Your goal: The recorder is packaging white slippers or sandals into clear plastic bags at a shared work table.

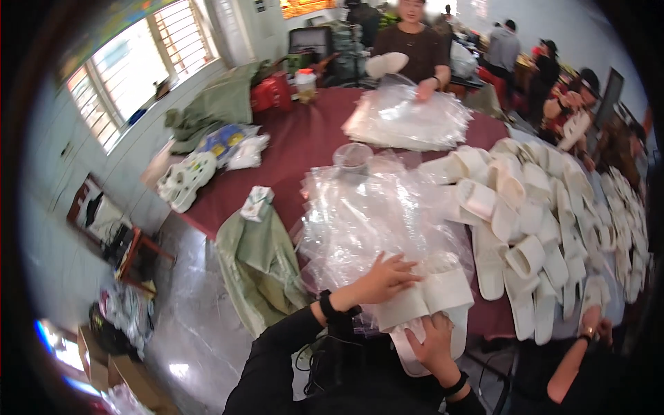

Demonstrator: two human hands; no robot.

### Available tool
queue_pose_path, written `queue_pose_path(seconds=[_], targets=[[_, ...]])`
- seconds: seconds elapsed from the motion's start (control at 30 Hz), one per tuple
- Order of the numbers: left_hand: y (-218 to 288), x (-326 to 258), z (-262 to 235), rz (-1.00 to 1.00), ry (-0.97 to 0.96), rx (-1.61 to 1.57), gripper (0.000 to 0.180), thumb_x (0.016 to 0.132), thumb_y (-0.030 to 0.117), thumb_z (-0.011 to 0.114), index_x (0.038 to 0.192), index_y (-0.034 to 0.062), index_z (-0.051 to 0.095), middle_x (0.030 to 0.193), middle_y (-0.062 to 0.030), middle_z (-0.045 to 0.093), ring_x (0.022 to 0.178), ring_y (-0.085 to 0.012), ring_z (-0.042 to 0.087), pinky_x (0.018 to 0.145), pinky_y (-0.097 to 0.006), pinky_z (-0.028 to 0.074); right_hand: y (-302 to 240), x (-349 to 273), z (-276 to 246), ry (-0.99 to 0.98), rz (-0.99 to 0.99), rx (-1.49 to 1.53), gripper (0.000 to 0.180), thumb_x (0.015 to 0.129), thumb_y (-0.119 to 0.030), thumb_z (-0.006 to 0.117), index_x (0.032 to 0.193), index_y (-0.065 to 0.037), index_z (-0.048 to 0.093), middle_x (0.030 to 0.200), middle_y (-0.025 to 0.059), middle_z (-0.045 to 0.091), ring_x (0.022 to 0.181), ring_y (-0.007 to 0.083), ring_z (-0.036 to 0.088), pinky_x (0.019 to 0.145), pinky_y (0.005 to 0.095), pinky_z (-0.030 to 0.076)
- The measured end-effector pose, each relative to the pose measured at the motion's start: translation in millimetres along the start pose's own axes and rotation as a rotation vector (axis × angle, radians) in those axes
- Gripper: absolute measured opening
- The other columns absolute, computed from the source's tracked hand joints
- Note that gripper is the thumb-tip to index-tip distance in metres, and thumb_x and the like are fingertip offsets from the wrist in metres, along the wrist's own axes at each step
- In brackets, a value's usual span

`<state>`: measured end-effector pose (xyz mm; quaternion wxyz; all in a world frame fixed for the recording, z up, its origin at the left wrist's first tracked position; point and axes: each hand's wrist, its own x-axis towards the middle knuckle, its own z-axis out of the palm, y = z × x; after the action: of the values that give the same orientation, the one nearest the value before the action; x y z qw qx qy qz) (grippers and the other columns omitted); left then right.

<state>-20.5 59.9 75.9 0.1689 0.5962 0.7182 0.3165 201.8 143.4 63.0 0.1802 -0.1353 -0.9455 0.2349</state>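
A pair of white slide slippers (pixel 450 288) lies side by side right in front of me, at the table's near edge. My right hand (pixel 434 344) grips the pair low down, thumb and fingers on the footbeds just below the straps. Fingers stretched out, my left hand (pixel 387 279) hovers at the upper left of the pair, beside the left strap, and holds nothing. Beyond the slippers spreads a pile of clear plastic bags (pixel 356 225), shiny and partly overlapping. Whether my left fingertips touch the strap or a bag, I cannot tell.
A large heap of white slippers (pixel 529 228) covers the table's right side. Across the maroon tablecloth (pixel 297 135), a person (pixel 409 52) handles slippers by another bag stack (pixel 408 117). A co-worker's hand (pixel 590 321) holds a slipper at lower right. A green sack (pixel 259 266) hangs at left.
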Motion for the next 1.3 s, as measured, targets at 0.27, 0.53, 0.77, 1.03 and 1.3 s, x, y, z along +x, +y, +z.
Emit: queue_pose_path(seconds=[0.27,0.53,0.77,1.03,1.3], targets=[[33.2,-33.5,16.1,-0.015,0.174,0.365,0.072,0.081,0.040,0.063,0.143,0.0211,0.030,0.150,-0.0117,0.021,0.135,-0.0406,0.022,0.101,-0.066,0.019,3.6,11.9,12.6,-0.090,0.129,0.113,0.059,0.073,-0.030,0.069,0.116,0.005,0.050,0.114,0.0263,0.045,0.109,0.0433,0.040,0.093,0.0499,0.029],[12.2,-42.6,47.5,0.126,0.336,0.175,0.068,0.079,0.014,0.062,0.140,0.0095,0.033,0.142,-0.0121,0.036,0.125,-0.0373,0.039,0.102,-0.046,0.033,-4.3,24.7,22.7,0.041,0.202,0.067,0.059,0.072,-0.028,0.070,0.115,0.005,0.048,0.116,0.0255,0.044,0.114,0.0451,0.036,0.094,0.0514,0.027],[30.8,-46.6,34.1,0.080,0.234,0.253,0.071,0.074,0.008,0.061,0.140,0.0233,0.037,0.148,-0.0059,0.027,0.135,-0.0350,0.025,0.104,-0.062,0.016,12.9,26.0,38.8,0.103,0.091,0.033,0.053,0.075,-0.024,0.067,0.116,0.004,0.049,0.122,0.0258,0.043,0.112,0.0446,0.040,0.095,0.0502,0.029],[37.7,-49.4,34.8,0.295,0.223,0.067,0.058,0.085,0.013,0.049,0.141,0.0230,0.035,0.150,-0.0099,0.023,0.137,-0.0409,0.017,0.106,-0.062,0.013,44.7,58.1,75.7,0.214,0.389,1.736,0.059,0.085,-0.009,0.059,0.131,0.000,0.023,0.121,0.0142,0.048,0.113,0.0265,0.049,0.093,0.0383,0.043],[-13.6,-56.4,66.6,-0.077,0.452,-0.619,0.075,0.083,0.007,0.053,0.147,0.0124,0.014,0.148,-0.0249,0.015,0.135,-0.0383,0.022,0.109,-0.040,0.023,3.6,101.8,84.8,0.153,-0.233,0.771,0.064,0.082,-0.011,0.062,0.133,0.000,0.025,0.127,0.0182,0.043,0.119,0.0302,0.043,0.097,0.0417,0.039]])
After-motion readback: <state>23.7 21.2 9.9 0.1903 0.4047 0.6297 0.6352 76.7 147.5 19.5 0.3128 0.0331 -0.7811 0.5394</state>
